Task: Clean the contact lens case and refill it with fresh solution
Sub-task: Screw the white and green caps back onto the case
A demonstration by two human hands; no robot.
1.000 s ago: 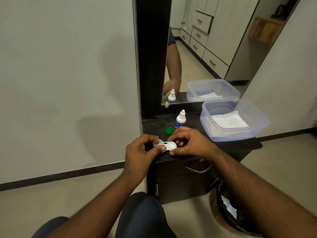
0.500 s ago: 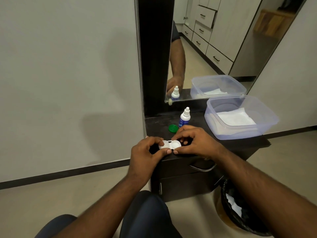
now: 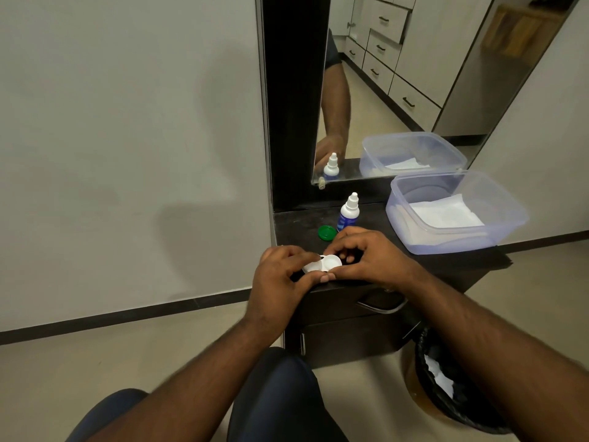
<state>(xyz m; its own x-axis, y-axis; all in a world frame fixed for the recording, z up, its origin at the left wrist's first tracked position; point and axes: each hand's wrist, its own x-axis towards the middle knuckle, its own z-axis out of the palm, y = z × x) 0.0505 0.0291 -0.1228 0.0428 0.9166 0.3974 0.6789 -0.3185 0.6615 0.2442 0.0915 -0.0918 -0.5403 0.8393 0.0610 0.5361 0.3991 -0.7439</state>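
A white contact lens case (image 3: 322, 263) lies at the front edge of the dark dresser top (image 3: 299, 225). My left hand (image 3: 280, 282) grips its left end with thumb and fingers. My right hand (image 3: 366, 260) pinches its right end, fingers curled over it. A green cap (image 3: 327, 232) lies loose just behind the hands. Beside it a small solution bottle (image 3: 348, 212) with a blue label and white nozzle stands upright. Whether the case wells are covered I cannot tell.
A clear plastic tub (image 3: 497, 237) with a white tissue (image 3: 444, 212) in it sits at the right of the dresser top. A mirror (image 3: 398, 90) stands behind. A bin with a black liner (image 3: 452, 387) stands on the floor at the right. My knees are below the drawer handle (image 3: 382, 309).
The view has shifted slightly, so the hands and dresser sit further right and lower. Both hands stay on the case, fingers shifting a little around it.
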